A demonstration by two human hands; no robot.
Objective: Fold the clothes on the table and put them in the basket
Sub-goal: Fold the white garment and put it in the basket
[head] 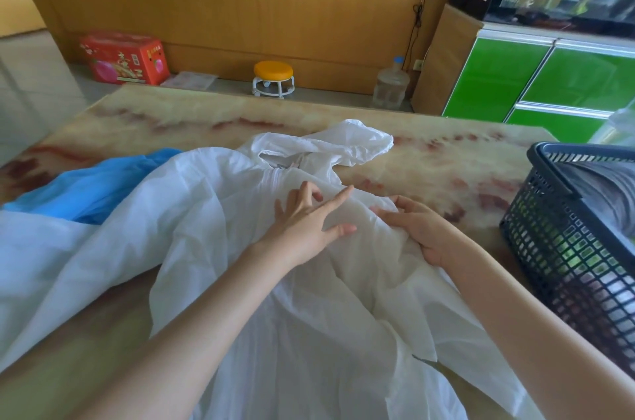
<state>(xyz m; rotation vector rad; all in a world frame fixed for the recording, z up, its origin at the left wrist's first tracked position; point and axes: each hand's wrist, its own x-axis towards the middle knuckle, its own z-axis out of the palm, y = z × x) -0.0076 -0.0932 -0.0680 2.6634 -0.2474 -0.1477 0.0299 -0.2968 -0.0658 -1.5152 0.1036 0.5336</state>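
Observation:
A thin white hooded garment lies spread and crumpled across the marble-patterned table, its hood toward the far side. My left hand rests on the garment's chest, index finger and thumb stretched out, other fingers bent. My right hand grips a bunch of the white fabric just to its right. A blue garment lies partly under the white one at the left. A dark mesh basket stands at the table's right edge with grey cloth inside.
Beyond the table, on the floor: a red carton, a small orange-topped stool and a clear water jug. A green cabinet with a fish tank stands at the right.

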